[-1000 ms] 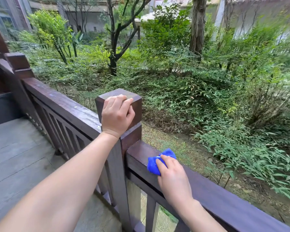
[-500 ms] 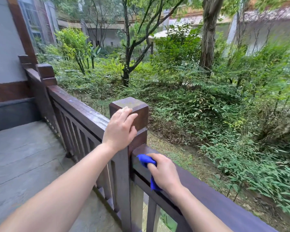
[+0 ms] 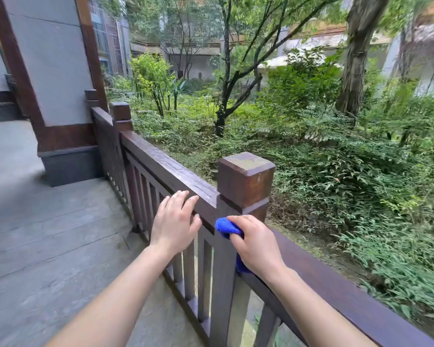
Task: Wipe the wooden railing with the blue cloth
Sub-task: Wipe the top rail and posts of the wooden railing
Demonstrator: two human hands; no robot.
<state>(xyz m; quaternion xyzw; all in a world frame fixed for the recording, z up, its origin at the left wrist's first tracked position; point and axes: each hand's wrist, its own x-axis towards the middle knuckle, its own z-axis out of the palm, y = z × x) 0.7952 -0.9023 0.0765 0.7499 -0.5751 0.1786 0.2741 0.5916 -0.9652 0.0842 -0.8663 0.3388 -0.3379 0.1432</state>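
Since the blue cloth [image 3: 227,227] looks soft and light, it is bunched in the closed right hand [image 3: 257,242] against the wooden railing [image 3: 336,284]; the left hand [image 3: 174,222] is spread open, empty.

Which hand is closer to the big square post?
The right hand. It holds the blue cloth against the square post, just below its block top. The left hand is open, further left by the top rail.

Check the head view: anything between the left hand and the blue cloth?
Only railing. In the head view, a short stretch of dark top rail and the post's near edge separate the open left hand from the blue cloth in the right hand.
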